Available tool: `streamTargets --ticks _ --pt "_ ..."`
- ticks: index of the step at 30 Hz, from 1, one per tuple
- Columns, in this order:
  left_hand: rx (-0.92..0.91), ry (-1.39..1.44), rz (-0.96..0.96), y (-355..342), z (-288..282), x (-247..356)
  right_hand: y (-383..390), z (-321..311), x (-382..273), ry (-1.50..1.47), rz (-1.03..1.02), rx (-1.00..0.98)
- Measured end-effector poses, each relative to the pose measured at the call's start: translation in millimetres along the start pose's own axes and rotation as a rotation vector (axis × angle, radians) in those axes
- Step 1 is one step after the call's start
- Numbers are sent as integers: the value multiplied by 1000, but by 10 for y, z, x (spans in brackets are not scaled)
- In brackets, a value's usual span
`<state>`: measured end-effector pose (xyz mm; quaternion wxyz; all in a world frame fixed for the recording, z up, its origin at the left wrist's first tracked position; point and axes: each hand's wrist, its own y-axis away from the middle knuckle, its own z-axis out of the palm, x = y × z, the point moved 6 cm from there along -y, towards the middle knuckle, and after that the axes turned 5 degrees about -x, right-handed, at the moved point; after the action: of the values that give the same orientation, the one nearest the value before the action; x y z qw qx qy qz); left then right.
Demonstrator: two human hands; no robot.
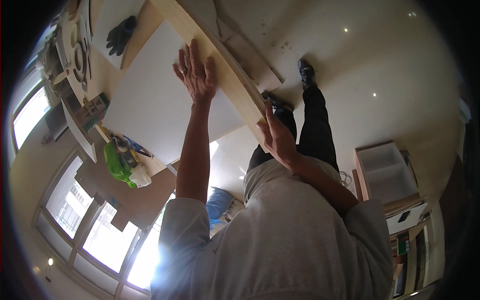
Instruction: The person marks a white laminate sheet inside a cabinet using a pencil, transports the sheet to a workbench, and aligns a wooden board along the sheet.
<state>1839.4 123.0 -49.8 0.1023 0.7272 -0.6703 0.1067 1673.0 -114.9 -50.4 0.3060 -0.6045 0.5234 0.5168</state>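
A pale wooden plank (227,75) runs diagonally along the edge of a large white panel (150,85) on a work table. My left hand (197,77) lies flat with fingers spread, its palm side down across the panel and the plank's inner edge. At the plank's near end, my right hand (280,137) rests against the outer edge. Its fingers are stretched out along that edge and touch the wood, and they do not wrap round it. What lies under the plank is hidden.
A dark work glove (121,36) lies on the table at the far left. A green bag (117,162) and tools sit at the table's left edge. Brown sheets (250,55) lean beyond the plank. An open white-lined drawer box (385,172) stands at the right.
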Motion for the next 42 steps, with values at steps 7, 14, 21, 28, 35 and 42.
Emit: streamTargets --ticks 7,14,21,28,35,42 --pt "-4 -44 -19 38 -35 -104 -60 -18 140 -266 493 -171" --pt "-4 -19 -22 23 -20 -44 -235 -292 97 -237 241 79" --pt "6 -26 -54 27 -101 -7 -228 -249 119 53 110 137" --pt "-1 -33 -48 14 -147 -8 -372 -279 142 24 273 -1" --pt "-5 -13 -56 -6 -193 53 -382 -284 208 -59 269 16" --pt "14 -34 -46 59 -133 37 -288 -243 292 -28 231 22"
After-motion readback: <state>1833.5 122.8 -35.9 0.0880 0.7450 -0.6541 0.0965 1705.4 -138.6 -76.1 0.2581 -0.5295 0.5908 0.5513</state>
